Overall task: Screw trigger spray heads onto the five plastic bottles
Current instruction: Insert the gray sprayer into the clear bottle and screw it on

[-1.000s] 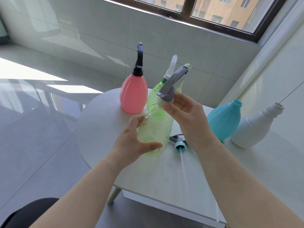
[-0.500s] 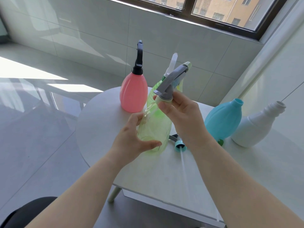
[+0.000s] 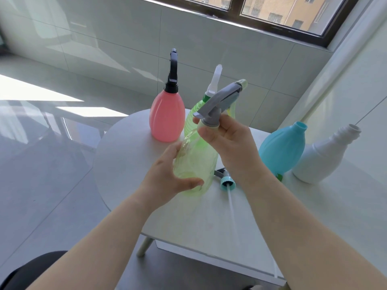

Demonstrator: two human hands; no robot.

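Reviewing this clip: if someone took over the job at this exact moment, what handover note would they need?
Left hand: grips the pale green bottle by its body.
Right hand: fingers curled round the collar of the grey spray head seated on that bottle's neck; how tight it is cannot be told.
Done: pink bottle and ribbed green bottle at the back carry heads.
Left: finish this one, then the teal bottle and white bottle, both open-necked, on the right. A loose head with teal collar lies on the table.

White table [image 3: 125, 164] with bottles [image 3: 167, 118], spray head [image 3: 226, 181]
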